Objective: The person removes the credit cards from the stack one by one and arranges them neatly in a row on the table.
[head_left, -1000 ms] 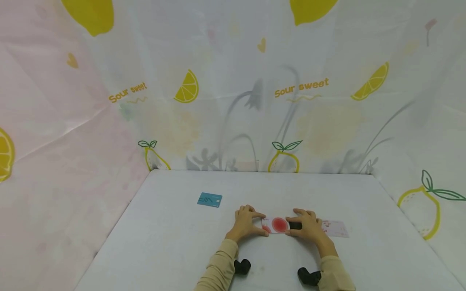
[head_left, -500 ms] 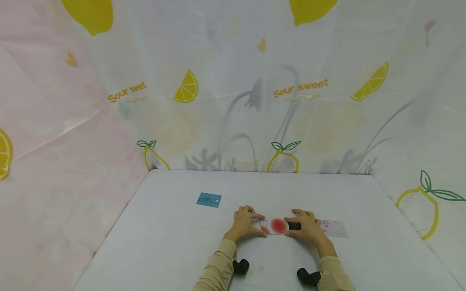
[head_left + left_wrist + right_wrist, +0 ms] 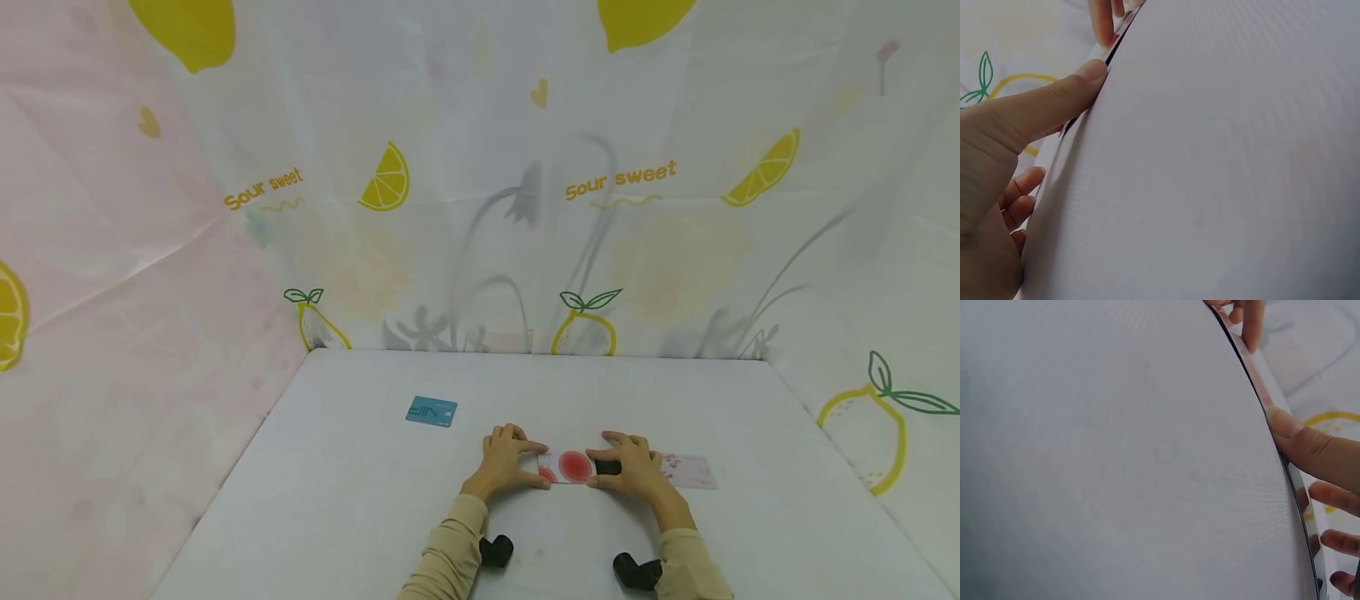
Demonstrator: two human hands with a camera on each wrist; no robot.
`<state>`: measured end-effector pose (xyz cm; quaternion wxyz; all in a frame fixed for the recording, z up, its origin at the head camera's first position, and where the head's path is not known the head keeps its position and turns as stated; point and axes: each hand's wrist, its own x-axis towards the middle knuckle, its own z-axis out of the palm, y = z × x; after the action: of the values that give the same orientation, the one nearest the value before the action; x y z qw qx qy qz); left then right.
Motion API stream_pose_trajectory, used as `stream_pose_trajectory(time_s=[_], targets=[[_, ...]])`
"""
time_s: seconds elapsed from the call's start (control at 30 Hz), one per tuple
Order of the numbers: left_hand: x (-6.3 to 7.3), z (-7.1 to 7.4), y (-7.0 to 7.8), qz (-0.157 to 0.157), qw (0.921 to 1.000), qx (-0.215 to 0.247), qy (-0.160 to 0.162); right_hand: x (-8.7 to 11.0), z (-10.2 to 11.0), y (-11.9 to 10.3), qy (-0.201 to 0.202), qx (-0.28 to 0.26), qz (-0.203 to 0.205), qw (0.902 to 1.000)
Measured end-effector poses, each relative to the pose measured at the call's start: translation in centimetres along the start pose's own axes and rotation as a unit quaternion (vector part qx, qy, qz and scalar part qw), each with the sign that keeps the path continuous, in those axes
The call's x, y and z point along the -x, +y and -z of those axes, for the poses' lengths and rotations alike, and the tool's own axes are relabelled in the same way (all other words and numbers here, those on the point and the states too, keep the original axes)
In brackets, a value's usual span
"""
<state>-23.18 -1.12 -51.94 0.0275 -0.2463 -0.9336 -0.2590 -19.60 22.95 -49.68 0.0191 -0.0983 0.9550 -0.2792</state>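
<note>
A small pinkish-white card (image 3: 576,467) with a large red circle lies flat on the white table. My left hand (image 3: 502,462) holds its left end, thumb at the near edge and index finger at the far edge. My right hand (image 3: 637,468) pinches the right end in the same way. A black, glossy strip (image 3: 608,467) shows between the right thumb and index finger; whether it belongs to the card I cannot tell. In the left wrist view the left thumb (image 3: 1063,97) rests along the thin edge. The right thumb (image 3: 1300,440) does likewise in the right wrist view.
Right of the right hand lies a pale pink printed slip (image 3: 690,472), partly hidden by that hand. A teal card (image 3: 432,412) with lettering lies farther back on the left. The white table (image 3: 337,500) ends at a lemon-print curtain (image 3: 465,250). Black wrist-worn pieces (image 3: 637,571) hang by the sleeves.
</note>
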Motion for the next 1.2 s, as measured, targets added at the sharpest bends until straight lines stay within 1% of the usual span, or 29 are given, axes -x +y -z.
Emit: stream_pose_trajectory(time_s=[0.2, 0.47, 0.7, 1.07, 1.2], targets=[[0.01, 0.07, -0.02, -0.005, 0.9999, 0.002, -0.009, -0.05, 0.03, -0.08, 0.0, -0.005, -0.006, 1.0], [0.1, 0.29, 0.02, -0.003, 0.9997, 0.018, -0.018, 0.02, 0.16, -0.35, -0.006, 0.016, -0.001, 0.9999], [0.13, 0.6, 0.05, -0.013, 0.9995, 0.023, -0.013, 0.12, 0.23, -0.56, -0.003, 0.023, 0.0, 0.9997], [0.1, 0.77, 0.04, -0.014, 0.9992, 0.034, -0.012, 0.04, 0.29, -0.7, -0.001, 0.03, 0.003, 0.9995], [0.19, 0.72, 0.01, -0.014, 0.9993, 0.034, -0.009, 0.04, 0.18, -0.66, 0.001, 0.033, 0.01, 0.9994]])
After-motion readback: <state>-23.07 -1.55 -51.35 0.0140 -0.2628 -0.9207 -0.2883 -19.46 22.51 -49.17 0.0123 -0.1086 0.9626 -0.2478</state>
